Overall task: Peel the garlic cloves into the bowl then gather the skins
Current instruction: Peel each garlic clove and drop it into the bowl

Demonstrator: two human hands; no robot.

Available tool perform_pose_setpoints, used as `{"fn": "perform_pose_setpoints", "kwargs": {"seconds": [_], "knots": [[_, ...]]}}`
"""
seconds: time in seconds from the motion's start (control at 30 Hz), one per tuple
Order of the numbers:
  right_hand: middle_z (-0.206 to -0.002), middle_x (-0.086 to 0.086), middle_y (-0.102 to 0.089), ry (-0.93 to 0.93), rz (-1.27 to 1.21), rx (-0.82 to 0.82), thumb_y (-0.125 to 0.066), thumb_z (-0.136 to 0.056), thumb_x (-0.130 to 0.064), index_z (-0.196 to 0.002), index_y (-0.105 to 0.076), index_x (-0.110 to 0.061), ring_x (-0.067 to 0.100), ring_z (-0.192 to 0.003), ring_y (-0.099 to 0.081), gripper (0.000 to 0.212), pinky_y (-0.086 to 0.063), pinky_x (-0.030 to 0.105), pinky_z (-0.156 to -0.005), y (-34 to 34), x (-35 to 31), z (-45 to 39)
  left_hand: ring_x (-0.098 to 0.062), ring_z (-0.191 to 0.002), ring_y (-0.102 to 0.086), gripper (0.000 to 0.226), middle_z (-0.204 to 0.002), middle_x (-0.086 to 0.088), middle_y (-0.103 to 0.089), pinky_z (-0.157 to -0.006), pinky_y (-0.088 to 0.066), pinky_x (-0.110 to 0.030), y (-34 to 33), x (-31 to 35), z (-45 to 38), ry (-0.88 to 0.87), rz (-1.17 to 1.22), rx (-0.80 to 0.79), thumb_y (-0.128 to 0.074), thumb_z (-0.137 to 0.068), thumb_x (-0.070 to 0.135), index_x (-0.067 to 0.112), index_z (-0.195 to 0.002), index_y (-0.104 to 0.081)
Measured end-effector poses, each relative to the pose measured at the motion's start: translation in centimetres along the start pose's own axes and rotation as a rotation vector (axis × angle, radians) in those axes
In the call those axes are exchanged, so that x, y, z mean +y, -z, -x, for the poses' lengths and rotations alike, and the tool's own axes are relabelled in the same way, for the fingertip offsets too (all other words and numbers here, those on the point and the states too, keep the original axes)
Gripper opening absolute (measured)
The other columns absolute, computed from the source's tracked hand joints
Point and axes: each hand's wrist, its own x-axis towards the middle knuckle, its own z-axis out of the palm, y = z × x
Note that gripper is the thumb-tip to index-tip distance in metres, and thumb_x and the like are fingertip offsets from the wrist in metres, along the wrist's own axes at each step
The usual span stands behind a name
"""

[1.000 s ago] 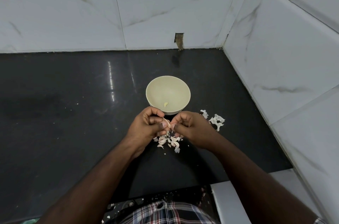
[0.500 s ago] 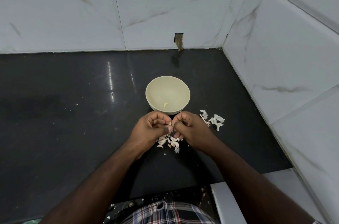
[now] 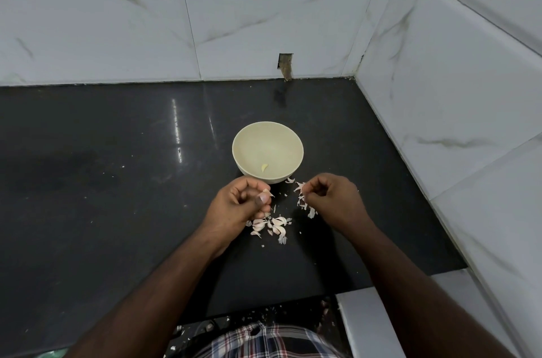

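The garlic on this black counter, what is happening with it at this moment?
A person is peeling garlic by hand. The left hand pinches a garlic clove just in front of the bowl, and the right hand pinches a strip of skin off to the side. One peeled clove lies in the bowl. Unpeeled cloves sit on the counter between the hands, with loose skins by the right hand, not yet gathered.

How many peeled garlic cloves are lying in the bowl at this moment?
1. A single peeled clove lies on the near inner slope of the bowl. The left hand pinches another clove that is not in the bowl; nothing else shows inside.
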Motion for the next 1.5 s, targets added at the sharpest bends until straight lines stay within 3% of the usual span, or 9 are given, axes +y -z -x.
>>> {"fn": "perform_pose_setpoints", "kwargs": {"seconds": [0.17,0.23,0.33,0.47,0.6,0.8,1.0,1.23,1.5], "knots": [[-0.079,-0.011,-0.072,0.063,0.123,0.003,-0.063,-0.094,-0.027,-0.107,-0.075,-0.031,0.004,-0.069,-0.064,0.019,-0.052,0.025,-0.071,0.2,-0.1,0.3,-0.023,-0.084,-0.073,0.007,-0.101,-0.013,-0.072,-0.074,-0.06,-0.028,-0.4,0.2,0.1,0.021,0.041,0.0,-0.065,-0.093,0.001,0.005,-0.097,-0.068],[-0.082,-0.016,-0.069,0.132,0.147,0.032,-0.066,-0.093,-0.026,-0.107,-0.076,-0.029,0.0,-0.072,-0.062,0.018,-0.048,0.023,-0.071,0.1,-0.3,0.5,-0.023,-0.086,-0.073,0.005,-0.105,-0.013,-0.074,-0.075,-0.06,-0.028,-0.7,0.4,0.1,0.031,0.075,-0.012,-0.064,-0.093,0.001,0.005,-0.096,-0.067],[-0.089,-0.017,-0.069,0.164,0.057,0.052,-0.069,-0.09,-0.019,-0.101,-0.077,-0.028,-0.001,-0.075,-0.061,0.016,-0.048,0.02,-0.073,-0.3,-1.0,0.7,-0.022,-0.08,-0.074,0.006,-0.092,-0.016,-0.075,-0.07,-0.06,-0.026,-0.9,0.5,0.1,0.018,0.075,-0.003,-0.066,-0.091,-0.001,0.005,-0.094,-0.066],[-0.066,-0.029,-0.065,0.176,-0.136,-0.084,-0.073,-0.089,-0.014,-0.103,-0.076,-0.019,-0.01,-0.062,-0.059,0.016,-0.041,0.006,-0.064,-0.7,-2.6,1.4,-0.021,-0.07,-0.071,0.01,-0.077,-0.015,-0.072,-0.062,-0.057,-0.023,-1.0,0.5,0.1,0.014,0.025,0.014,-0.068,-0.088,-0.004,0.005,-0.094,-0.067],[-0.062,-0.036,-0.061,0.212,-0.115,-0.13,-0.072,-0.089,-0.012,-0.107,-0.076,-0.015,-0.012,-0.062,-0.058,0.019,-0.041,0.005,-0.063,-1.1,-3.1,1.3,-0.019,-0.065,-0.066,0.011,-0.07,-0.011,-0.07,-0.06,-0.055,-0.023,-0.9,0.6,0.2,0.001,-0.017,0.022,-0.071,-0.085,-0.004,0.006,-0.091,-0.068],[-0.059,-0.02,-0.066,0.181,-0.176,-0.196,-0.072,-0.089,-0.013,-0.093,-0.077,-0.021,-0.005,-0.056,-0.058,0.01,-0.044,0.013,-0.06,-1.3,-3.3,1.2,-0.013,-0.057,-0.062,0.013,-0.067,-0.009,-0.068,-0.056,-0.051,-0.022,-0.8,0.8,0.4,0.006,-0.075,0.029,-0.076,-0.081,-0.004,0.002,-0.09,-0.069],[-0.055,-0.017,-0.061,0.168,-0.15,-0.226,-0.07,-0.088,-0.012,-0.083,-0.072,-0.017,-0.001,-0.051,-0.051,0.008,-0.04,0.015,-0.054,-1.1,-3.3,1.2,-0.01,-0.056,-0.063,0.015,-0.068,-0.007,-0.069,-0.055,-0.052,-0.02,-0.7,0.9,0.3,0.0,-0.165,0.018,-0.08,-0.076,-0.003,0.002,-0.087,-0.071],[-0.063,-0.011,-0.064,0.173,-0.069,-0.284,-0.062,-0.091,-0.021,-0.083,-0.064,-0.026,0.005,-0.061,-0.056,0.01,-0.047,0.031,-0.062,-1.0,-3.0,1.4,-0.01,-0.057,-0.062,0.017,-0.07,-0.009,-0.069,-0.056,-0.051,-0.022,-0.8,0.8,0.3,0.004,-0.193,0.017,-0.082,-0.076,0.001,0.004,-0.088,-0.071],[-0.074,0.007,-0.068,0.15,-0.086,-0.289,-0.056,-0.092,-0.012,-0.083,-0.062,-0.024,0.027,-0.073,-0.068,0.016,-0.055,0.041,-0.068,-0.5,-2.6,1.6,-0.01,-0.057,-0.06,0.014,-0.067,-0.002,-0.069,-0.055,-0.05,-0.021,-0.5,0.5,0.2,0.022,-0.125,0.064,-0.077,-0.081,-0.001,0.006,-0.092,-0.071]]}}
